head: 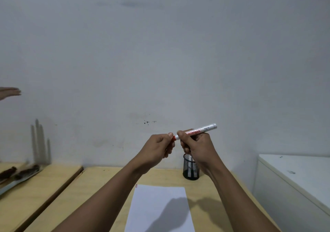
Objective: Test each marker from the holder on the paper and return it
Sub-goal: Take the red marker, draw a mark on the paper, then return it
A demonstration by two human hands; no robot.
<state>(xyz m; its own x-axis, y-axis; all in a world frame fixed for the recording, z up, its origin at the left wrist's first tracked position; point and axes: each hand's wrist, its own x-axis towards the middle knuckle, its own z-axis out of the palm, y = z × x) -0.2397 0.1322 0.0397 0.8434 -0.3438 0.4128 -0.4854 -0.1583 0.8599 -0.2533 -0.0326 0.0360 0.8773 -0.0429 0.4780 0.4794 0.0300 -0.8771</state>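
Wall (pixel 160 53): pale, matte and scuffed, it rises behind the holder and fills most of the view.
Table (pixel 100 187): light wood, smooth; its back edge meets the wall just behind the holder, with bare top open to the holder's left.
White cabinet (pixel 294 178): flat-topped, it stands well right of the holder, across a narrow gap from the table's right edge.
Paper (pixel 157 210): white sheet lying flat in front of the holder, a small red mark at its far left corner.
Holder (pixel 190 168): black mesh cylinder, upright near the table's back edge, with white marker barrels inside.
Right hand (pixel 198 147): above the holder, fingers wrapped around the marker barrel.
Left hand (pixel 157 147): up and left of the holder, fingertips pinching the red cap end.
Marker (pixel 200 130): white with red lettering, held nearly level in the air above the holder.
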